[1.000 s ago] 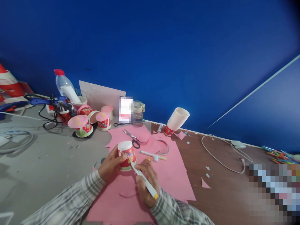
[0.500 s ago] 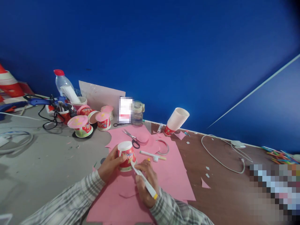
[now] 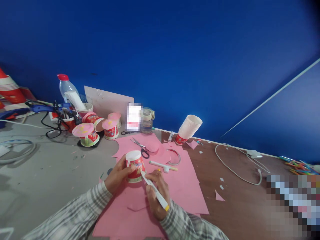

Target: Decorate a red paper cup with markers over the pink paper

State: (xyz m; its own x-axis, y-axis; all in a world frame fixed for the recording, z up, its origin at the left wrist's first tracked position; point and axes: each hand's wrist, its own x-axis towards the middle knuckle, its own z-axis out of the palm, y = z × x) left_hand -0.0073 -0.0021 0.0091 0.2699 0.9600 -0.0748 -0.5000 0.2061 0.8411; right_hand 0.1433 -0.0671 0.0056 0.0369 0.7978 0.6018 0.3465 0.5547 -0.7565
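Note:
A red and white paper cup (image 3: pixel 136 163) stands upside down, its white base upward, above pink paper (image 3: pixel 180 196). My left hand (image 3: pixel 120 175) is closed around the cup's left side, thumb across its front. In my right hand (image 3: pixel 157 195) is a white marker pen (image 3: pixel 158 194) with a yellow end, its tip at the cup's right side. Whether the tip touches the cup I cannot tell. Just beyond lie scissors (image 3: pixel 141 146), another marker pen (image 3: pixel 162 165) and a roll of tape (image 3: pixel 178 157).
Cups topped with pink paper discs (image 3: pixel 85 130) stand at the back left, near a plastic bottle (image 3: pixel 67 88). A leaning stack of paper cups (image 3: pixel 188 128) and a glass jar (image 3: pixel 147 120) are by the blue wall. A white cable (image 3: pixel 237 178) and paper scraps lie on the right.
My right hand and the marker pen have shifted slightly to the right along the cup. My left hand and the cup look the same.

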